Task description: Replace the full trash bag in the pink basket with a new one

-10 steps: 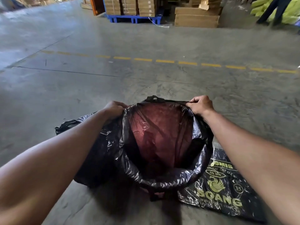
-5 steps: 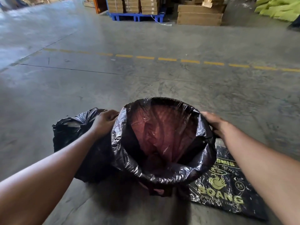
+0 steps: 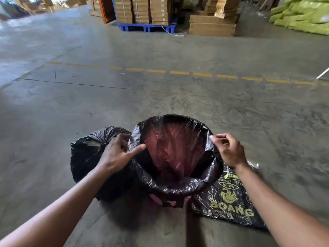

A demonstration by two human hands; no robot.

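The pink basket [image 3: 154, 199] stands on the concrete floor, nearly all of it wrapped by a new black trash bag [image 3: 178, 188] folded down over its rim; pink shows through the thin film inside. My left hand [image 3: 116, 154] straddles the bag's left rim, thumb across the top and fingers down the outside. At the right rim, the curled fingertips of my right hand [image 3: 229, 151] pinch the bag's edge. The full black trash bag [image 3: 85, 157], tied shut, sits on the floor against the basket's left side.
A flat black pack of bags with yellow print [image 3: 231, 207] lies right of the basket. Farther off are a dashed yellow floor line [image 3: 179, 72], cardboard boxes on a blue pallet [image 3: 146, 27], more stacked cartons [image 3: 211, 25] and green sacks [image 3: 306, 16].
Both hands have come up from the basket's sides to the top of the rim. The view has tilted up and pulled back, so more floor shows.
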